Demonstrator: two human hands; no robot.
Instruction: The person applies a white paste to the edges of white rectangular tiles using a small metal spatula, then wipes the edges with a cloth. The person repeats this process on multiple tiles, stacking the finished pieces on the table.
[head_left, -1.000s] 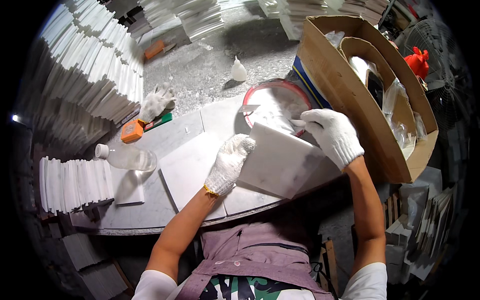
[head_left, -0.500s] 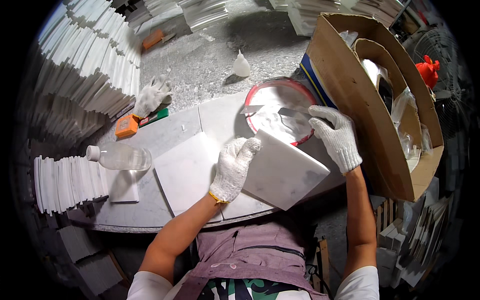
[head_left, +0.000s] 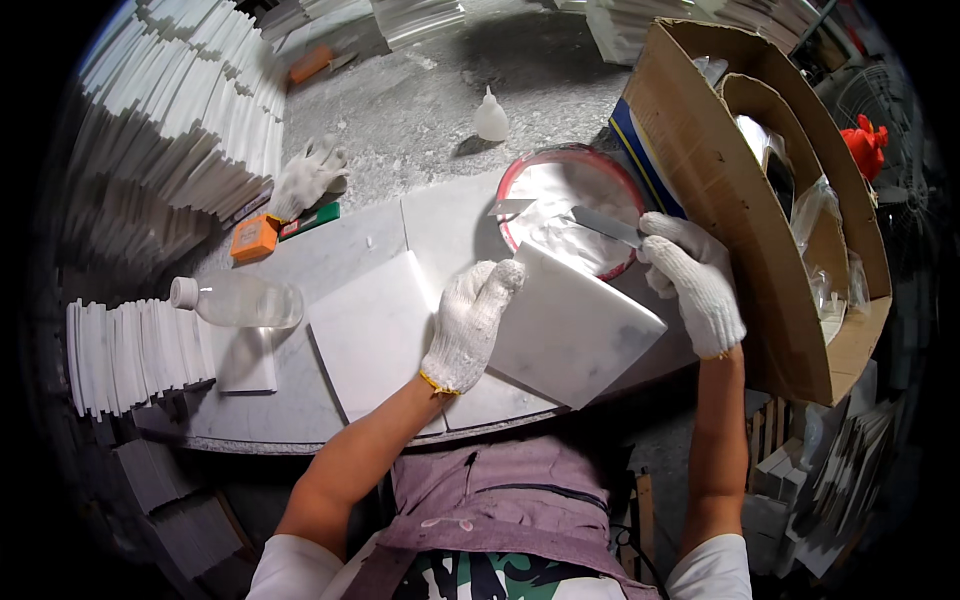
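Note:
My left hand, in a white knit glove, is closed on the left edge of a polished white marble tile, held tilted. In my gloved right hand is a metal putty knife, its blade over white paste in a round tub with a red rim. A second flat metal blade lies across the tub's left rim. Left of my left hand, another white tile rests on the marble worktop.
Close on the right stands a tall open cardboard box. A clear bottle lies at left beside stacked tiles. Farther back are a small squeeze bottle, a loose glove, an orange box and a trowel.
My right hand has moved slightly right and down, and the putty knife's blade has shifted right over the paste. My left hand still grips the tile; the view has shifted slightly.

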